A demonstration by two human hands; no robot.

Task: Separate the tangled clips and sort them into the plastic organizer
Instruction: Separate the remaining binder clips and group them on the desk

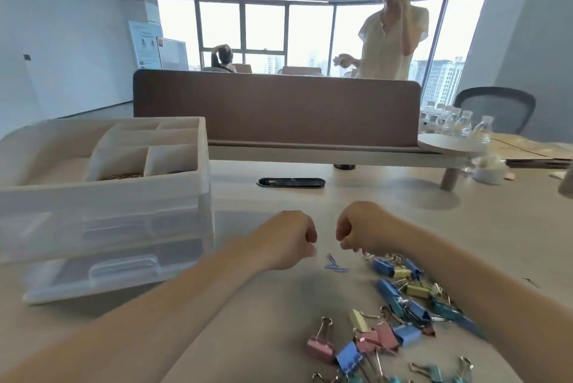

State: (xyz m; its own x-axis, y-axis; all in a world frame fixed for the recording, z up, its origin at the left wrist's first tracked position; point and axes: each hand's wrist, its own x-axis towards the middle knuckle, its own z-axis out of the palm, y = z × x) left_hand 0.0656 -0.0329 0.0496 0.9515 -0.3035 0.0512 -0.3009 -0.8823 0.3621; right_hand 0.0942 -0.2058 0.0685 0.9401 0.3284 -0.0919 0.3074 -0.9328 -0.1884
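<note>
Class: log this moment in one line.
left hand curled, contents unseen | right hand likewise | binder clips piled on table | organizer at left

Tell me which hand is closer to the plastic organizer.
Left. The left hand is just right of the plastic organizer, apart from it; the right hand is farther right, by the binder clips.
</note>
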